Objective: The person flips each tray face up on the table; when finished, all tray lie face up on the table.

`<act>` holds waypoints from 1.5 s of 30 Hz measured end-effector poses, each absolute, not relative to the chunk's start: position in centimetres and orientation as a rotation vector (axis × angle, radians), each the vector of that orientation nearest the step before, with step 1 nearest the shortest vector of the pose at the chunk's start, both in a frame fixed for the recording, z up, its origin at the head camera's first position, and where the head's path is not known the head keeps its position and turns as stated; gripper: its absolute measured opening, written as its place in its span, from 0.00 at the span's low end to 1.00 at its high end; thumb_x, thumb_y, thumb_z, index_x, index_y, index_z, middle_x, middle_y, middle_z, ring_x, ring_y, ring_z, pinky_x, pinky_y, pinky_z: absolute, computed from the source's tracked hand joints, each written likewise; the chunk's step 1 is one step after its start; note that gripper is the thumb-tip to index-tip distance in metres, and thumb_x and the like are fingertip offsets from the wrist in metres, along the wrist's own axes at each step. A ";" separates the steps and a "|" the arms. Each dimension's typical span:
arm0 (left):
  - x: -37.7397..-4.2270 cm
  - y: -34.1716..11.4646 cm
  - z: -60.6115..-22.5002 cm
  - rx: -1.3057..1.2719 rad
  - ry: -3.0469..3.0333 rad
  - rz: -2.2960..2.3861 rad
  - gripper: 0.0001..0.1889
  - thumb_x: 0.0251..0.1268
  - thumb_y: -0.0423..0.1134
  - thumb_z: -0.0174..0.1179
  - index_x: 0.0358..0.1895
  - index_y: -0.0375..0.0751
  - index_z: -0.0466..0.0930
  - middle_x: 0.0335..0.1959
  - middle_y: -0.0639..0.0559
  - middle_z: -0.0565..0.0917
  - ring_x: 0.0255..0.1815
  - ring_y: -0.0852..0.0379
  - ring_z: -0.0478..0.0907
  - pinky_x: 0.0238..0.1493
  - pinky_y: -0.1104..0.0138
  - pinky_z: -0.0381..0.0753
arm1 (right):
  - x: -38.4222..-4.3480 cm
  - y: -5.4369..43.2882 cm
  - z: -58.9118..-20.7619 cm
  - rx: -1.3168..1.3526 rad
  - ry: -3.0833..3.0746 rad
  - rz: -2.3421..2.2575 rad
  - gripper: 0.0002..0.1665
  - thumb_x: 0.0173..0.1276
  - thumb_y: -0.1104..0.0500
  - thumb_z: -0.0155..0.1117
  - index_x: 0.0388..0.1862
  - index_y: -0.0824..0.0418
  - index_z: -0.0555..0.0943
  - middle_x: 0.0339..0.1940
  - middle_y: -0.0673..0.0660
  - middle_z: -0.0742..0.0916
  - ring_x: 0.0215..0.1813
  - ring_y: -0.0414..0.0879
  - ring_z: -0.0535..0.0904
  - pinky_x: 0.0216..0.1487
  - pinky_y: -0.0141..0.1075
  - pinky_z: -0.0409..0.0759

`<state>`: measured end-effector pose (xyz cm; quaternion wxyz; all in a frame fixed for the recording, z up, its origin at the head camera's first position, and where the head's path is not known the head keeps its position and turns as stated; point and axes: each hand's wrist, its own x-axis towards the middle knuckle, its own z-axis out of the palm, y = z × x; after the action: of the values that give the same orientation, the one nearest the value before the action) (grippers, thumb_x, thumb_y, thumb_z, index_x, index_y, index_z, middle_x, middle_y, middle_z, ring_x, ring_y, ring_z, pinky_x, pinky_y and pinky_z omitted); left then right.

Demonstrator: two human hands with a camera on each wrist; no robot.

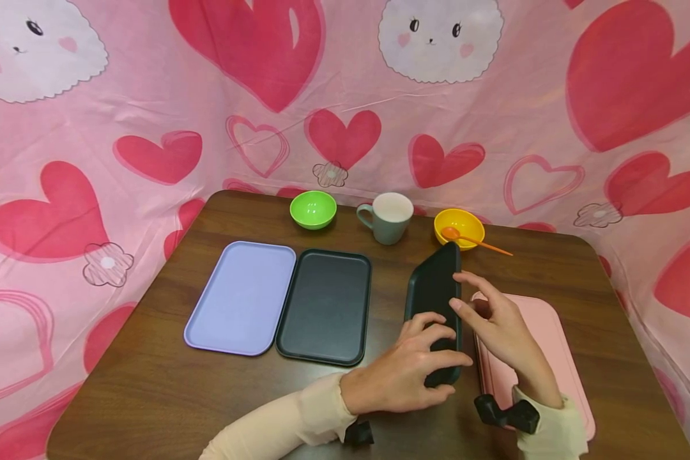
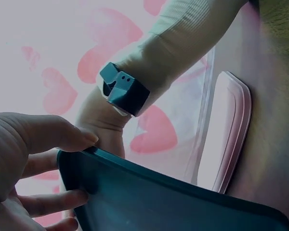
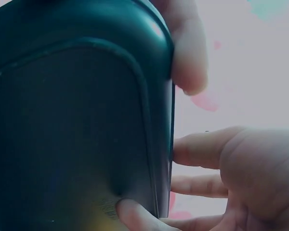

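Betw. L hand [image 1: 411,370] & R hand [image 1: 506,326]: black rectangular plastic tray [image 1: 434,287], long axis fore-aft. L grips near end; R holds its edge.

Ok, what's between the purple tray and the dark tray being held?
In the head view, a flat dark tray beside the purple tray, then bare tabletop before the held tray.

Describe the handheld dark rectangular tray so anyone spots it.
On the brown wooden table, find the round yellow bowl. Nearer the person is the dark rectangular tray. Unlike the dark tray lying flat, it tilts steeply, gripped by the left hand.
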<state>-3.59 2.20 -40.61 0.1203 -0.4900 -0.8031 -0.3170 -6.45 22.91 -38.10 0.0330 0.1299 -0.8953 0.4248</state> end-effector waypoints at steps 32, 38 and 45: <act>-3.4 2.9 -40.8 -1.426 -2.436 -0.686 0.21 0.61 0.49 0.69 0.58 0.57 0.83 0.59 0.54 0.78 0.69 0.48 0.65 0.70 0.57 0.68 | -7.2 23.7 -37.8 0.051 -2.905 1.263 0.22 0.70 0.57 0.64 0.61 0.58 0.77 0.62 0.69 0.81 0.26 0.37 0.83 0.22 0.33 0.74; -3.9 1.6 -41.0 -1.392 -2.408 -0.877 0.21 0.58 0.44 0.72 0.57 0.51 0.83 0.57 0.49 0.79 0.68 0.43 0.67 0.69 0.51 0.69 | -7.5 23.9 -38.0 0.033 -2.905 1.273 0.21 0.70 0.57 0.63 0.61 0.58 0.78 0.64 0.70 0.81 0.30 0.34 0.84 0.28 0.32 0.78; -5.0 0.0 -42.1 -1.289 -2.506 -0.938 0.20 0.59 0.42 0.71 0.56 0.49 0.83 0.57 0.48 0.79 0.67 0.44 0.67 0.68 0.47 0.69 | -7.7 24.2 -38.2 0.030 -2.897 1.316 0.22 0.70 0.57 0.64 0.62 0.58 0.78 0.65 0.69 0.80 0.31 0.30 0.84 0.29 0.32 0.78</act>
<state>-5.04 0.00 -42.09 0.0859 -0.4325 -0.8406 -0.3146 -7.73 24.16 -38.17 -0.0201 0.0094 -0.9103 0.4134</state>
